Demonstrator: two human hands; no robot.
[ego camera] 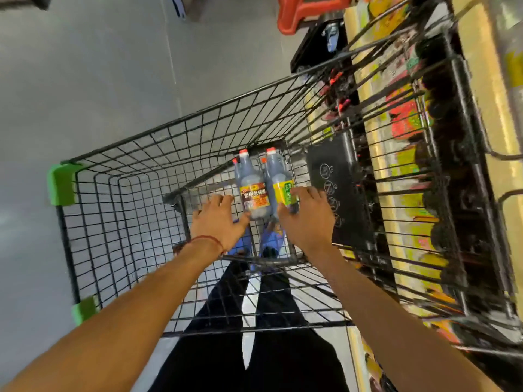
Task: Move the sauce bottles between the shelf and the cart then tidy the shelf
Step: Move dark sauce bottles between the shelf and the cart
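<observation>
Grey shop floor (99,80) with a black wire cart (181,128), two sauce bottles lying in it and both hands reaching in.

Both bottles lie side by side on the cart's bottom, touching, red caps pointing at its far end: the brown bottle (253,190) on the left, the green bottle (278,185) on the right, towards the shelf (481,108) that runs along the cart's right side, full of dark bottles. Inside the cart, the left hand (218,222) has its fingers (223,200) spread, thumb tip at the brown bottle's base. The right hand (307,222) grips the green bottle's lower end, fingers (300,192) curled over the label, thumb on the near side. Green guards (60,183) cap the cart's left corners.
</observation>
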